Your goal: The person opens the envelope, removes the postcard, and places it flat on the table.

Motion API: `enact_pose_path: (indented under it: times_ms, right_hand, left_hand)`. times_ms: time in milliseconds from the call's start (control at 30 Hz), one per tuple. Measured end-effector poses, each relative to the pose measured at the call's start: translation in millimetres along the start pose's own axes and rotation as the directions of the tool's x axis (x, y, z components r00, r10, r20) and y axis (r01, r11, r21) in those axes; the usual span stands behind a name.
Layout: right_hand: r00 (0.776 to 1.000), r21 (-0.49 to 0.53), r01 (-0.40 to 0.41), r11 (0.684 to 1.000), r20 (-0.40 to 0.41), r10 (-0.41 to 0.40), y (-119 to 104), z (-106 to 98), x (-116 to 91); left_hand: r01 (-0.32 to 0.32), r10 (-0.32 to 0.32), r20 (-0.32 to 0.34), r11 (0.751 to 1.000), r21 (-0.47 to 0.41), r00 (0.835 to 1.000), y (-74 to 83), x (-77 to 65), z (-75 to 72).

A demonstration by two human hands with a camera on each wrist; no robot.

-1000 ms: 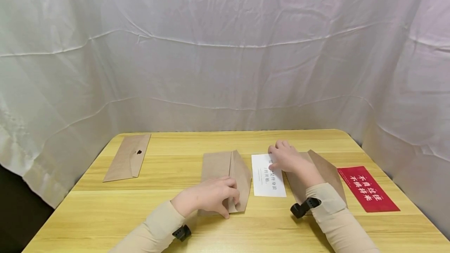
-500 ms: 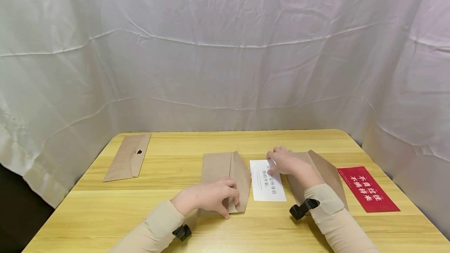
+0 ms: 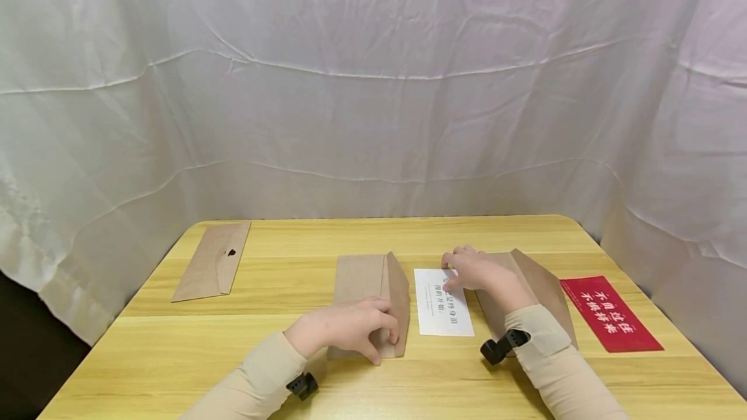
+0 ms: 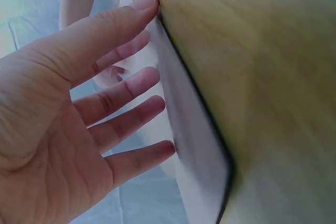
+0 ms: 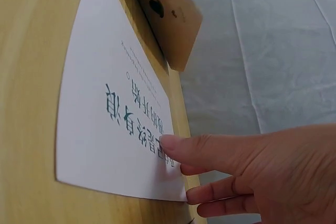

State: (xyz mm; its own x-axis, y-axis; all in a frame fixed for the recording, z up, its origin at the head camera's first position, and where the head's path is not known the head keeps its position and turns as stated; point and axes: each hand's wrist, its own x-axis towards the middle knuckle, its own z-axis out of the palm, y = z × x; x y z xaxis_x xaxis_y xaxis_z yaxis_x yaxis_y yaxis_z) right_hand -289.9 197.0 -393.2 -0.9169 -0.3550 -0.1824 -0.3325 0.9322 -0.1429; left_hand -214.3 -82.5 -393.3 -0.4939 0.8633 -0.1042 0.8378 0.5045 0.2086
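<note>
Pinching a white card (image 3: pixel 439 310) by its far right corner, thumb on its printed face, the right hand (image 3: pixel 475 269) holds it at the table (image 3: pixel 280 368) between two brown envelopes. Left of the card, the loosely spread fingers of the left hand (image 3: pixel 353 325), gripping nothing, touch the near part of the middle envelope (image 3: pixel 357 274), whose flap is raised on the side toward the card. Partly hidden by the right arm is the right envelope (image 3: pixel 545 284), with a red card (image 3: pixel 613 313) just beyond it and, well apart at far left, a third envelope (image 3: pixel 210 264), closed.
</note>
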Motion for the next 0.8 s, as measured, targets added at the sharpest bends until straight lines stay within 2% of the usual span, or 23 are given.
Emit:
enact_pose_path:
  times_ms: [100, 233, 367, 500, 800]
  right_hand:
    - [1.0, -0.003, 0.007, 1.0, -0.002, -0.007, 0, 0, 0]
    - [0.999, -0.008, 0.018, 1.0, -0.033, -0.018, 0, -3, -1]
    - [0.995, -0.011, 0.042, 0.999, -0.093, -0.043, 0, -7, -4]
    - [0.989, -0.011, 0.065, 0.998, -0.13, -0.066, -3, -13, -7]
    - [0.974, -0.024, 0.111, 0.993, -0.195, -0.114, -14, -19, -12]
  left_hand:
    - [-0.011, 0.011, -0.003, 1.0, -0.002, 1.0, -0.5, 0.2, 0.9]
    - [0.006, -0.005, -0.036, 1.0, 0.003, 0.999, -0.6, 0.4, 0.3]
    - [0.025, -0.02, -0.072, 0.998, 0.059, 0.997, -1.3, -1.4, -5.3]
    - [0.016, -0.005, -0.109, 0.995, 0.097, 0.994, -2.6, -4.7, -12.6]
    - [0.071, -0.043, -0.2, 0.988, 0.134, 0.979, -3.0, -17.4, -25.8]
